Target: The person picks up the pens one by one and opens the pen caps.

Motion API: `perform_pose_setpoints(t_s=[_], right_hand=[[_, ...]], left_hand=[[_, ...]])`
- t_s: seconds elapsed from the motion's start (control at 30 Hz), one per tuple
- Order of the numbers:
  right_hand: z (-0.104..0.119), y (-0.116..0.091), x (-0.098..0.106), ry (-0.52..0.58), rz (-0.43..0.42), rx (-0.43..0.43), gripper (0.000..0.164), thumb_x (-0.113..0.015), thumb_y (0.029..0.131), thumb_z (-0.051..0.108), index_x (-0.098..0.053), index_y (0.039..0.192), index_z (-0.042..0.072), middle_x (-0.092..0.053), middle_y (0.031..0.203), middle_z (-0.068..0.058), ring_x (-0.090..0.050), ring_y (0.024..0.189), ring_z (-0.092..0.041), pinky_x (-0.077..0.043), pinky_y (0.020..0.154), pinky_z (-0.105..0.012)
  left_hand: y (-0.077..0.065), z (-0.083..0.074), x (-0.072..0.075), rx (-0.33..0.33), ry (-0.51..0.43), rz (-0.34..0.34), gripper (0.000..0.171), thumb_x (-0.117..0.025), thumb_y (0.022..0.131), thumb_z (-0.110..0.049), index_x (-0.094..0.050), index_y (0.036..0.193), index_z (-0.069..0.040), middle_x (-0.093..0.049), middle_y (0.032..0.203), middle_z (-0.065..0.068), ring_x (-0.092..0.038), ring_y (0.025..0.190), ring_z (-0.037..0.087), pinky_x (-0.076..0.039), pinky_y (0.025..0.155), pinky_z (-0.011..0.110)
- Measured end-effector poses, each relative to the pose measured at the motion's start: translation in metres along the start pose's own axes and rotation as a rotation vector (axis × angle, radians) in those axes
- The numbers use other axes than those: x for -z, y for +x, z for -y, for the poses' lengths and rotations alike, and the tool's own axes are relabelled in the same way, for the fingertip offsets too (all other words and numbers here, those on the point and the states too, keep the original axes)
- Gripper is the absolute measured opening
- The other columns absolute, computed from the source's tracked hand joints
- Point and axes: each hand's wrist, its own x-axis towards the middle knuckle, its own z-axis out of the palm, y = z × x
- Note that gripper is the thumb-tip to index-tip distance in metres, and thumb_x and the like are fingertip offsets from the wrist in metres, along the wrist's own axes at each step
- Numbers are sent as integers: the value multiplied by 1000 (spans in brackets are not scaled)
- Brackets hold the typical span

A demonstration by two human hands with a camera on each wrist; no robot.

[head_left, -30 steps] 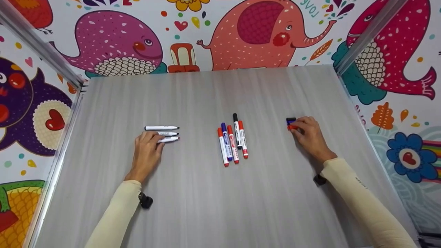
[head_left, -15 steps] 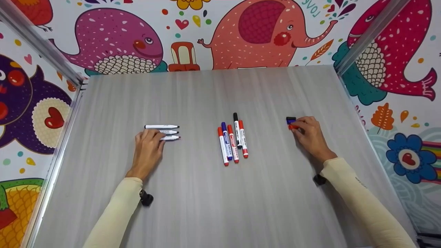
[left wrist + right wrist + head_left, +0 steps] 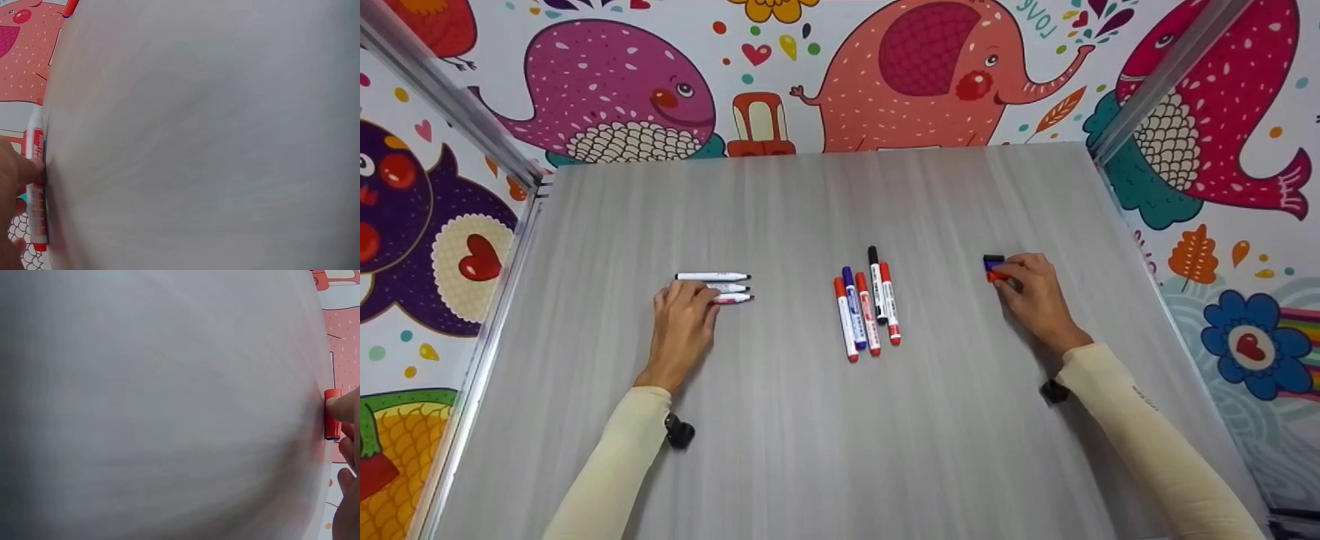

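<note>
In the head view my left hand (image 3: 682, 326) pinches the nearest of three uncapped white markers lying side by side, the white marker with red print (image 3: 733, 298). The left wrist view shows this whiteboard marker (image 3: 38, 219) with its red end and my thumb on its barrel. Beyond it lie another uncapped marker (image 3: 733, 288), partly behind my fingers, and the farthest uncapped marker (image 3: 712, 277). Over on the right, my right hand (image 3: 1039, 300) pinches a red marker cap (image 3: 333, 424). A blue cap (image 3: 994, 265) and a black cap (image 3: 994, 258) lie just beyond it in a row.
Several capped markers lie in the middle of the grey table (image 3: 810, 450), among them a blue marker (image 3: 853, 307) and a black-capped marker (image 3: 877, 285). Printed wall panels (image 3: 922, 90) stand behind the table and at its sides, with metal posts at the corners.
The marker in my left hand has shifted slightly away and to the right, closer to the middle marker, and its red print has come into sight. My right hand looks unmoved.
</note>
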Motion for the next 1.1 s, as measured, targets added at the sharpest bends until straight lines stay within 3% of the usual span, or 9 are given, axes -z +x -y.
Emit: perform_pose_setpoints(t_s=[0.2, 0.47, 0.7, 1.1], right_hand=[[3, 0, 2, -1, 16, -27, 22, -87, 86, -12, -81, 107, -7, -71, 110, -26, -61, 103, -48, -44, 92, -55], [6, -2, 3, -2, 7, -22, 21, -88, 85, -12, -82, 105, -6, -72, 110, -25, -62, 103, -46, -44, 91, -50], [11, -3, 2, 0, -10, -2, 19, -89, 87, -8, -81, 104, -7, -71, 108, -25, -61, 102, -46, -43, 91, -53], [28, 7, -10, 64, -9, 14, 22, -87, 90, -6, -81, 111, -8, -72, 111, -22, -61, 105, -44, -44, 93, -49]], left_hand=[[1, -1, 2, -16, 0, -17, 18, -82, 95, 1, -77, 112, 4, -68, 113, 20, -59, 115, 42, -38, 109, 65], [0, -8, 9, -15, 8, -4, 15, -80, 97, 0, -76, 112, 4, -68, 113, 20, -60, 116, 43, -39, 110, 65], [1, -21, 12, -25, -54, -18, 15, -80, 96, 2, -76, 111, 3, -68, 113, 20, -62, 113, 43, -44, 107, 65], [-7, -46, -2, -71, -125, -11, 21, -84, 92, 4, -78, 111, 3, -70, 112, 18, -64, 106, 37, -51, 94, 55]])
